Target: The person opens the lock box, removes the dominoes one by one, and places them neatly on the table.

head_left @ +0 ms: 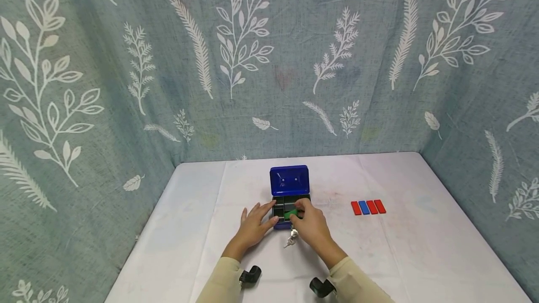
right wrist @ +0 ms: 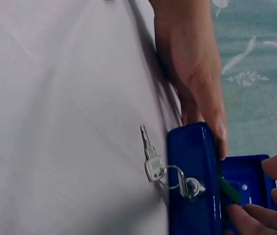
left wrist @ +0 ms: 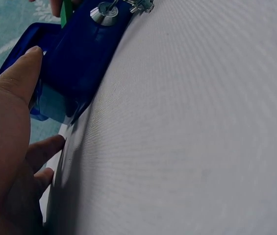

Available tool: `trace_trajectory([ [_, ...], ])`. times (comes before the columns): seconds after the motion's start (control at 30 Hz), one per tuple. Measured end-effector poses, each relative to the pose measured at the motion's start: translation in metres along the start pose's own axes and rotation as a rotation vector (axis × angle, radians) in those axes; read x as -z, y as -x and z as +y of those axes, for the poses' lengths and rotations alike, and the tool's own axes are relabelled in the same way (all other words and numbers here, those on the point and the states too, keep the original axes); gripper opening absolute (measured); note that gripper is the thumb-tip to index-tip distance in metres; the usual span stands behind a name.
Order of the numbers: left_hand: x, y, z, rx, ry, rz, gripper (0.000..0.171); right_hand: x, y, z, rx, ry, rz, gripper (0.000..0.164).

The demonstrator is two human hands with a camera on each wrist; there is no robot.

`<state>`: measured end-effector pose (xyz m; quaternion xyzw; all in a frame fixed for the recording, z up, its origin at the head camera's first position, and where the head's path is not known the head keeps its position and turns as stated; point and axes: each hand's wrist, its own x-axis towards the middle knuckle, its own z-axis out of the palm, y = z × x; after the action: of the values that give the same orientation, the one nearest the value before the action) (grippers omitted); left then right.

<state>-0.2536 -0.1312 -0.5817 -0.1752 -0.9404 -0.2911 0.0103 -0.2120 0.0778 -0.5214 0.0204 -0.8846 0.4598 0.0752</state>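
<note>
A blue metal cash box (head_left: 283,226) stands on the table with its lid (head_left: 289,180) raised, showing a black compartment tray (head_left: 279,207) inside. My left hand (head_left: 253,230) steadies the box's left side, thumb at the front rim and the other fingers spread beside it. My right hand (head_left: 313,226) reaches over the tray from the right, its fingers around a green block (head_left: 288,214). That green block (right wrist: 230,190) sticks up at a slant past the front rim. From the front lock (right wrist: 192,188) hangs a ring with a silver key (right wrist: 154,166).
To the right of the box, several flat blocks lie side by side in a row, red blocks (head_left: 372,207) and a blue block (head_left: 364,207). A white cloth (head_left: 202,228) covers the table. Patterned curtains (head_left: 261,74) hang behind and at both sides.
</note>
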Motion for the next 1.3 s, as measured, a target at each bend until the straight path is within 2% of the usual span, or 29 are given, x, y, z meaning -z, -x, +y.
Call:
trace_trajectory([
  [0.37,-0.003,0.001,-0.001,-0.018,0.008,-0.002,0.064,0.0,-0.019,0.005,0.012,0.036,-0.027,0.038],
  [0.63,-0.003,0.0,-0.001,-0.033,0.0,0.005,0.062,0.0,-0.03,0.001,0.044,0.123,-0.073,0.036],
  [0.8,-0.003,0.0,-0.001,-0.017,-0.005,0.003,0.064,-0.004,-0.033,-0.001,0.036,0.171,-0.119,0.035],
  [1.1,-0.003,0.0,-0.002,-0.008,-0.01,0.008,0.065,-0.01,-0.036,0.003,0.119,0.303,-0.123,0.032],
  [1.3,-0.001,0.0,-0.003,-0.002,-0.009,0.005,0.064,-0.009,-0.04,0.002,0.153,0.333,-0.144,0.03],
])
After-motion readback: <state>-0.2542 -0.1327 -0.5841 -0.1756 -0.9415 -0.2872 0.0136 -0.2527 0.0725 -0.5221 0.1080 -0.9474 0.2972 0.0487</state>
